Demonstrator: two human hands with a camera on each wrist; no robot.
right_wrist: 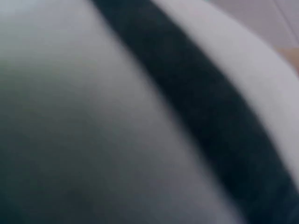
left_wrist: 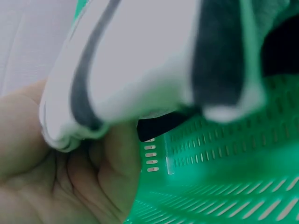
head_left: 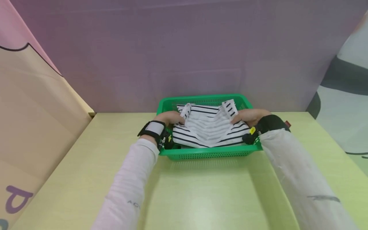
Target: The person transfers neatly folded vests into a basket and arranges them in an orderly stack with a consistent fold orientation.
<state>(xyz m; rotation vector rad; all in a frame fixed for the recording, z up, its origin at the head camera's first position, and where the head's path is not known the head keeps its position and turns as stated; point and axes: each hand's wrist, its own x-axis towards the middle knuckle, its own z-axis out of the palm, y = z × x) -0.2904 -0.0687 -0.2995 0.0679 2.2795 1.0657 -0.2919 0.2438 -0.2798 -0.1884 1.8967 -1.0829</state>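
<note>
A white cloth with black stripes (head_left: pixel 211 127) lies folded inside a green plastic basket (head_left: pixel 207 151), its middle sagging and its two upper corners raised. At the left side, my left hand (head_left: pixel 172 117) reaches over the rim and pinches the cloth's edge. The left wrist view shows the striped fabric (left_wrist: pixel 145 60) bunched against the curled fingers (left_wrist: pixel 119 172), above the perforated basket wall (left_wrist: pixel 224 154). My right hand (head_left: pixel 250 116) grips the opposite side of the cloth. Blurred striped fabric (right_wrist: pixel 187 98) fills most of the right wrist view, hiding the right fingers there.
The basket stands at the far end of a pale yellow table (head_left: pixel 207 191), against a grey-purple fabric backdrop (head_left: pixel 189 54). Black straps with small devices (head_left: pixel 153 130) are worn on both wrists. Printed cloth (head_left: pixel 34 121) hangs at the left.
</note>
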